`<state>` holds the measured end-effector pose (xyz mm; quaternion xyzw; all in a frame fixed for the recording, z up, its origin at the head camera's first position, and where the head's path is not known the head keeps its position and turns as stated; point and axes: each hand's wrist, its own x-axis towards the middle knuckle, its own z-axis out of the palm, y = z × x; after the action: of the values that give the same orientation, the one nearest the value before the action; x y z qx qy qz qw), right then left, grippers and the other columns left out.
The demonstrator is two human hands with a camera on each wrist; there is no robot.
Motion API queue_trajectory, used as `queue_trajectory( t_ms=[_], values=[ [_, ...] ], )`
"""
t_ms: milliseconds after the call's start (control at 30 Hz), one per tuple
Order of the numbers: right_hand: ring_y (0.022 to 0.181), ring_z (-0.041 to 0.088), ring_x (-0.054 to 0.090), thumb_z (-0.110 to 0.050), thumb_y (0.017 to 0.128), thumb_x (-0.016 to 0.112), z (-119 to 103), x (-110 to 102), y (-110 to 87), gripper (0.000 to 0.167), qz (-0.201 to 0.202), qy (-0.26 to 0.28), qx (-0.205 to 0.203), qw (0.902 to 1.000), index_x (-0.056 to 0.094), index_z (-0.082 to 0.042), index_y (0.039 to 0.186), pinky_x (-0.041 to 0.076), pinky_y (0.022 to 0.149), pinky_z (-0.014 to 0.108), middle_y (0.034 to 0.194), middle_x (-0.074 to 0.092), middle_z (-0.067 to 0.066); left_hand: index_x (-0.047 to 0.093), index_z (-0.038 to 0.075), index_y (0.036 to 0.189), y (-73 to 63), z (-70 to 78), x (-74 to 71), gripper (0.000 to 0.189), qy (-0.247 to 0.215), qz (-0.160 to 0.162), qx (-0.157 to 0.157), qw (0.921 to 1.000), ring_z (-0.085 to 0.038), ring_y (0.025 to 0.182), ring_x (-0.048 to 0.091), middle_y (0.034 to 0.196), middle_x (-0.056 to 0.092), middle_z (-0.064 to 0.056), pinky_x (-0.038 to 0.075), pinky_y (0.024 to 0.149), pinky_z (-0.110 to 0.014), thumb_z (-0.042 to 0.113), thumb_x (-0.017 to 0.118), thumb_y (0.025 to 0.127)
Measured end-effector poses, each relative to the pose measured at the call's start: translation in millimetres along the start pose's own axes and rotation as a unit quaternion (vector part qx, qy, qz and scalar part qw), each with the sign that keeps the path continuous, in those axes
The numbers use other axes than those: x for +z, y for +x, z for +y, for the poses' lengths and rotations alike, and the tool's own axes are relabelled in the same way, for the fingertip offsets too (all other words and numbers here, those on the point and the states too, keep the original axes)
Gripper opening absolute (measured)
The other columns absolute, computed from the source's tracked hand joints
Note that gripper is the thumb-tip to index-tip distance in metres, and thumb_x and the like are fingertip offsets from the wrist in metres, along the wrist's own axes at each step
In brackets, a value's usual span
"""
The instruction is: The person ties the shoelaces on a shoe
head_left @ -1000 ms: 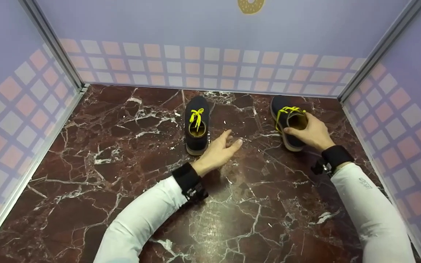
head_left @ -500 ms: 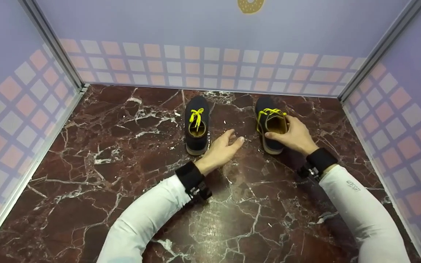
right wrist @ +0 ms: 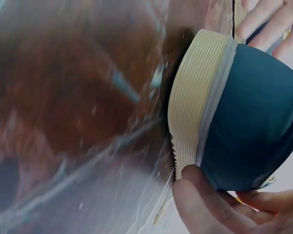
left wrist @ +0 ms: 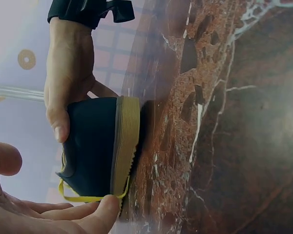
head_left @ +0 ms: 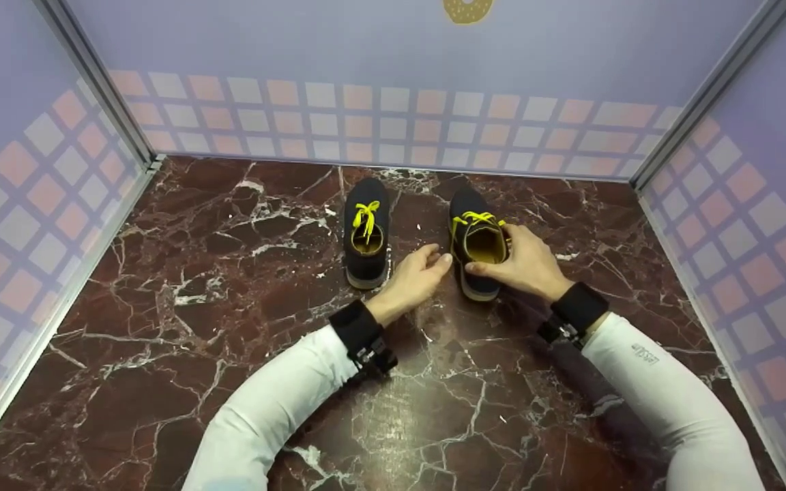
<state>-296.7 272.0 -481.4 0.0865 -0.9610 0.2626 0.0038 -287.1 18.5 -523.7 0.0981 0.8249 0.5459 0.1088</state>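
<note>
Two dark shoes with yellow laces and pale ribbed soles stand toe-forward in the head view. My right hand (head_left: 528, 262) grips the right shoe (head_left: 468, 202) round its heel and outer side, thumb over the back of the collar. Its sole is right at the floor in the left wrist view, where a loop of yellow lace (left wrist: 80, 198) hangs at its side. My left hand (head_left: 412, 281) holds nothing; its fingers are relaxed between the shoes, fingertips close to the right shoe's inner side. The left shoe (head_left: 366, 268) stands just left of that hand, its lace tied in a bow.
The floor (head_left: 161, 341) is dark red marble with white veins and small pale flecks. Lilac panels with pink and white squares form a back wall (head_left: 263, 41) and two side walls. The shoe toes point at the back wall, a short way from it.
My right hand has moved the right shoe leftward, closer to the left shoe, and turned it slightly. My left hand has barely moved; the left shoe stays in place.
</note>
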Motion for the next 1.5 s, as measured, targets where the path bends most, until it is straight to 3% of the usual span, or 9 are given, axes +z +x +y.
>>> queue_trajectory(
  t_ms=[200,567,700,833,933,1067,1233,1333,1500],
  values=[
    [0.127,0.044,0.072,-0.075,0.077,0.091,-18,7,-7.3,0.109,0.008,-0.022,-0.016,0.9996,0.06,0.0,0.151,0.06,0.106,0.063,0.143,0.071,0.023,0.051,-0.002,0.164,2.4,4.7,-0.8,0.071,-0.018,0.008,0.01,0.9997,-0.031,0.15,0.065,0.161,0.065,-0.022,0.052,0.127,-0.041,0.048,0.059,0.114],
    [0.119,0.045,0.075,-0.078,0.076,0.09,-44,17,-26.2,0.108,0.007,-0.058,-0.052,0.997,0.064,0.0,0.146,0.063,0.097,0.063,0.136,0.074,0.023,0.059,-0.002,0.158,-26.3,36.8,-16.9,0.053,-0.027,0.028,-0.025,0.9989,-0.034,0.132,0.074,0.152,0.07,-0.022,0.068,0.103,-0.042,0.032,0.053,0.118],
    [0.123,0.045,0.074,-0.076,0.08,0.088,-45,17,-28.2,0.108,0.0,-0.036,-0.056,0.9978,0.063,0.002,0.15,0.062,0.102,0.062,0.14,0.074,0.025,0.065,0.0,0.151,-29.1,35.4,-22.1,0.048,-0.055,0.025,-0.039,0.9974,-0.035,0.109,0.082,0.147,0.07,-0.023,0.072,0.086,-0.044,0.032,0.052,0.118],
    [0.119,0.042,0.077,-0.069,0.093,0.081,-39,16,-22.8,0.084,0.002,0.048,-0.028,0.9984,0.071,-0.001,0.142,0.062,0.102,0.055,0.136,0.079,0.022,0.067,0.002,0.142,-27.8,32.9,-25.6,0.045,-0.059,0.035,-0.057,0.9961,-0.027,0.076,0.08,0.134,0.071,-0.02,0.071,0.071,-0.042,0.038,0.054,0.117],
    [0.096,0.036,0.082,-0.063,0.104,0.071,-34,17,-14.5,0.064,0.0,0.16,0.018,0.9869,0.079,-0.003,0.125,0.067,0.085,0.046,0.114,0.084,0.016,0.064,0.006,0.131,-26.6,32.2,-26.8,0.046,-0.074,0.032,-0.091,0.9926,-0.023,0.066,0.072,0.119,0.068,-0.017,0.068,0.06,-0.041,0.049,0.055,0.116],
    [0.063,0.019,0.076,-0.063,0.109,0.063,-28,21,-1.9,0.06,-0.026,0.294,0.093,0.951,0.077,-0.005,0.109,0.064,0.058,0.034,0.081,0.078,0.001,0.063,0.009,0.117,-19.9,30.6,-26.6,0.059,-0.096,0.022,-0.144,0.9846,-0.019,0.062,0.064,0.097,0.064,-0.012,0.063,0.05,-0.036,0.067,0.053,0.112],
    [0.05,0.006,0.064,-0.064,0.108,0.064,-27,28,8.8,0.054,-0.079,0.365,0.155,0.9144,0.068,-0.013,0.091,0.06,0.054,0.028,0.061,0.064,-0.009,0.064,0.01,0.1,-4.9,24.8,-24.7,0.064,-0.145,0.021,-0.198,0.9693,-0.016,0.057,0.059,0.079,0.057,-0.004,0.06,0.049,-0.032,0.072,0.052,0.11],
    [0.048,0.006,0.059,-0.058,0.109,0.064,-29,32,10.0,0.049,-0.084,0.372,0.17,0.9086,0.063,-0.015,0.085,0.06,0.054,0.028,0.059,0.059,-0.01,0.06,0.013,0.091,-1.7,23.6,-22.4,0.055,-0.158,0.024,-0.208,0.9649,-0.016,0.057,0.059,0.074,0.055,0.0,0.061,0.052,-0.032,0.064,0.055,0.11],
    [0.049,0.005,0.056,-0.038,0.11,0.061,-31,34,9.7,0.035,-0.043,0.362,0.156,0.9179,0.062,-0.016,0.083,0.057,0.051,0.026,0.061,0.054,-0.012,0.057,0.016,0.075,-2.6,26.0,-17.2,0.04,-0.176,0.05,-0.182,0.9662,-0.013,0.056,0.056,0.069,0.052,0.002,0.059,0.051,-0.03,0.038,0.058,0.108]
  ],
)
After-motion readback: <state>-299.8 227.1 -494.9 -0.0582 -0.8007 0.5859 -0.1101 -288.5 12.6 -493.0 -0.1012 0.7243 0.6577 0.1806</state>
